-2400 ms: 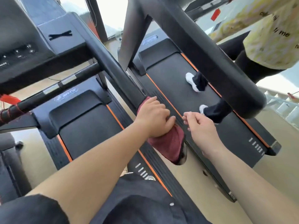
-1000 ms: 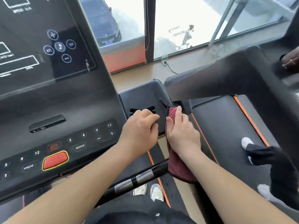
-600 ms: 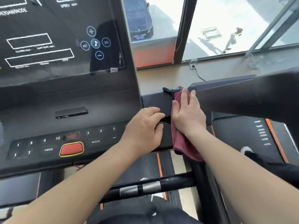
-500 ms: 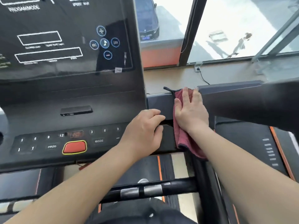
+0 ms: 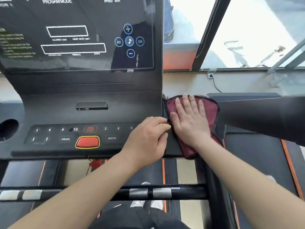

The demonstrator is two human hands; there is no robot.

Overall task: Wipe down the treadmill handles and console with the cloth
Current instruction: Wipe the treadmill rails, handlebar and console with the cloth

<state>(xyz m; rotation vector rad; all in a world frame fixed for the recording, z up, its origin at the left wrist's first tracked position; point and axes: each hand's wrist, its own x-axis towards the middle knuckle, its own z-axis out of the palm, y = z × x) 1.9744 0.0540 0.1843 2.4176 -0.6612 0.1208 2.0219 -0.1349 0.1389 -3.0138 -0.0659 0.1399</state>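
right hand [image 5: 189,123] flat, fingers spread, pressing cloth [image 5: 209,108]; left hand [image 5: 146,138] half-curled beside it, pinch unclear. Risk: left knocks MODE button [image 5: 112,138] just to its left

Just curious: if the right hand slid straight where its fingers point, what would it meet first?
The right hand would first pass the cloth hem, then the console rear edge; beyond probably lies free.
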